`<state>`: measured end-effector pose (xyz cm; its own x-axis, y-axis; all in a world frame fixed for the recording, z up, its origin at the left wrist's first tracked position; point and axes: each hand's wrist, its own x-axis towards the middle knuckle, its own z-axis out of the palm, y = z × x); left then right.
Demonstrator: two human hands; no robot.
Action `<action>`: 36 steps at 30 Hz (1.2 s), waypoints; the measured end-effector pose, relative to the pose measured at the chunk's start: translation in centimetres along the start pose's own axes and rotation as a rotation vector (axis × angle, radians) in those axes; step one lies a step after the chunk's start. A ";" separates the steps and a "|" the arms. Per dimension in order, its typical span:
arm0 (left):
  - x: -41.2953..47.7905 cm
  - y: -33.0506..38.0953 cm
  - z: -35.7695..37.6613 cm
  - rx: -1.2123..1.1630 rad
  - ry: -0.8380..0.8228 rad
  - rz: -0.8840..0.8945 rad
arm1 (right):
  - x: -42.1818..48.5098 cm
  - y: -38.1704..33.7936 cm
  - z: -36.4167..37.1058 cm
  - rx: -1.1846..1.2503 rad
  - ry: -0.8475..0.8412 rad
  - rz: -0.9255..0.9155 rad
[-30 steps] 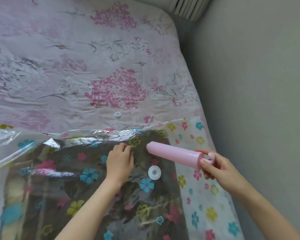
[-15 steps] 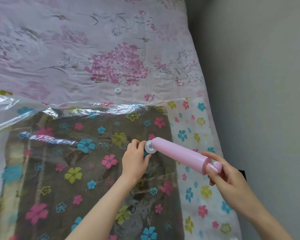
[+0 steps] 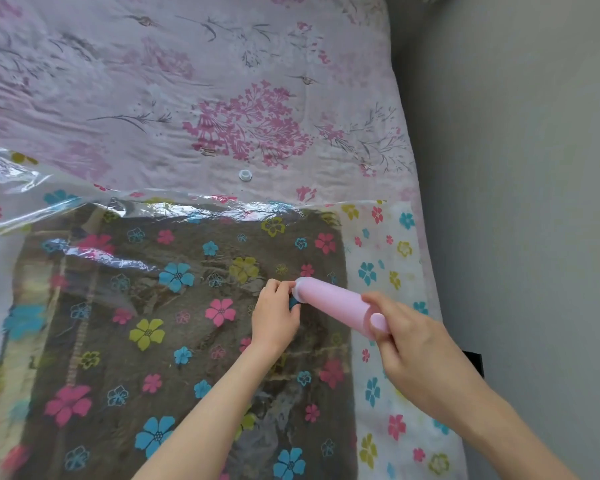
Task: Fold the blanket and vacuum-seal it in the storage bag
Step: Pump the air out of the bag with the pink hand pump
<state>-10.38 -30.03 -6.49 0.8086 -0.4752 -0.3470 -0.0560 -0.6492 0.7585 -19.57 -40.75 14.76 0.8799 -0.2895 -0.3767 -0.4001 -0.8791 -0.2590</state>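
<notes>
The clear plastic storage bag printed with bright flowers (image 3: 378,258) is lying flat on the pink floral bedsheet (image 3: 222,98), and the folded dark brown blanket (image 3: 153,341) is sitting inside it. The film looks thin, slick and crinkly, so it is probably best held by the stiff white valve (image 3: 297,294) rather than by loose plastic. The left hand (image 3: 274,320) is pinching at that valve with curled fingertips, steadying it. The right hand (image 3: 409,344) is gripping the rear end of the pink cylindrical hand pump (image 3: 336,306), whose nose is meeting the valve. The pump seems light and rigid. A small white cap (image 3: 245,175) is resting on the sheet beyond the bag's far edge.
</notes>
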 end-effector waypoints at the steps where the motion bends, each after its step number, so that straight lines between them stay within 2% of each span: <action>1: 0.0 -0.1 0.0 -0.022 0.008 0.000 | 0.4 -0.5 -0.3 -0.016 -0.012 -0.005; 10: -0.5 -0.9 -0.3 -0.115 0.029 -0.010 | 3.7 -2.5 -2.3 -0.199 -0.198 -0.041; 17: -0.6 -2.2 -0.8 -0.118 0.084 -0.041 | 4.4 -2.4 -3.0 -0.287 -0.275 -0.087; 20: -0.8 -2.6 -0.9 -0.123 0.136 -0.056 | 4.7 -2.3 -2.5 -0.301 -0.215 -0.098; 24: -1.4 -3.1 -0.8 -0.145 0.176 -0.066 | 5.2 -1.8 -1.0 -0.381 0.022 -0.095; 26: -1.7 -3.4 -0.9 -0.147 0.193 -0.058 | 5.2 -1.6 -0.6 -0.432 0.086 -0.105; 29: -2.1 -3.7 -1.1 -0.149 0.216 -0.062 | 5.3 -1.7 -0.3 -0.339 0.086 -0.089; 32: -2.5 -3.9 -1.2 -0.172 0.231 -0.072 | 5.2 -2.6 0.1 -0.161 0.039 0.032; 36: -2.9 -4.0 -1.5 -0.188 0.244 -0.072 | 5.0 -2.8 0.0 -0.246 -0.023 -0.034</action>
<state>-11.66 -25.16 -7.63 0.9244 -0.2609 -0.2782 0.0972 -0.5442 0.8333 -14.07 -39.76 13.60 0.8845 -0.2524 -0.3924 -0.2939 -0.9546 -0.0484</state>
